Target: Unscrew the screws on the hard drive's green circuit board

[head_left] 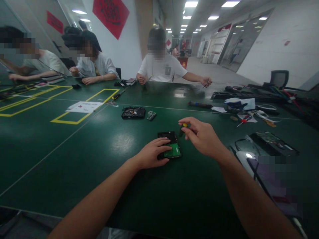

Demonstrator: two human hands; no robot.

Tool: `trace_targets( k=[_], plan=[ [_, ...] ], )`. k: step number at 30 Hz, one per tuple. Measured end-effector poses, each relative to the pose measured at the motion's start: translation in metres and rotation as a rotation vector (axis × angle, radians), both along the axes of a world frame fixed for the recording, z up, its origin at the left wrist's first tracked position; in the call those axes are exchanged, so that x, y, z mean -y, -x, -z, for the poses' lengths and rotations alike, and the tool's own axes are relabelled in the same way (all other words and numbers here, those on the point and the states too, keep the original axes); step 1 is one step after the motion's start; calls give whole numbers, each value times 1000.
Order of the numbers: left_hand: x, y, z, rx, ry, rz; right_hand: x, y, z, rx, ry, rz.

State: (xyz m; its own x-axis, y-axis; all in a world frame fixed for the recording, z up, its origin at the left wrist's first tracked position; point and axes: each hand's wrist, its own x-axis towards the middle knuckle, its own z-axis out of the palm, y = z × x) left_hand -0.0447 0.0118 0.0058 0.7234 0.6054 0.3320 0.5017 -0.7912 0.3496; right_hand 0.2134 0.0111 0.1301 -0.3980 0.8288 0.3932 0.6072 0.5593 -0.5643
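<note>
A black hard drive (169, 136) with a green circuit board (173, 151) facing up lies on the green table (99, 159) in front of me. My left hand (152, 153) rests on its near left side, fingers curled over the drive's edge and holding it down. My right hand (200, 135) hovers just right of the drive, fingers pinched round a screwdriver with a yellow and black handle (183, 126). The screwdriver's tip points down toward the drive's far right corner.
Another opened hard drive (133, 113) and a small circuit board (151, 115) lie farther back. Tools, cables and boards (274, 141) crowd the right side. A paper sheet (83, 106) lies on yellow floor-style markings at left. Three people sit along the far edge.
</note>
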Motion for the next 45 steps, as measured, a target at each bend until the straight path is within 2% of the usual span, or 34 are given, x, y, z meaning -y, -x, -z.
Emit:
trace_targets(
  k=[4,7,10,16,21,27,35,42,45],
  plan=[
    [0,-1,-1,11,1,6,1,0,-1,-3,-10,9],
    [1,-1,-2,16,2,11,2,-1,-5,9,-50,-82],
    [1,-1,-2,5,0,4,4,-2,-8,60,-21,-144],
    [1,-1,-1,-2,-14,1,-1,-2,0,-54,20,51],
    [2,-1,-3,6,-13,1,-2,0,2,-64,-8,15],
    [1,-1,-2,8,3,-2,3,3,-1,-44,81,-10],
    [0,0,-2,10,5,8,-2,1,2,-1,-82,-69],
    [0,0,0,-3,1,3,-3,1,4,28,-75,125],
    [0,0,1,11,3,9,-3,1,4,-2,-52,140]
  ],
)
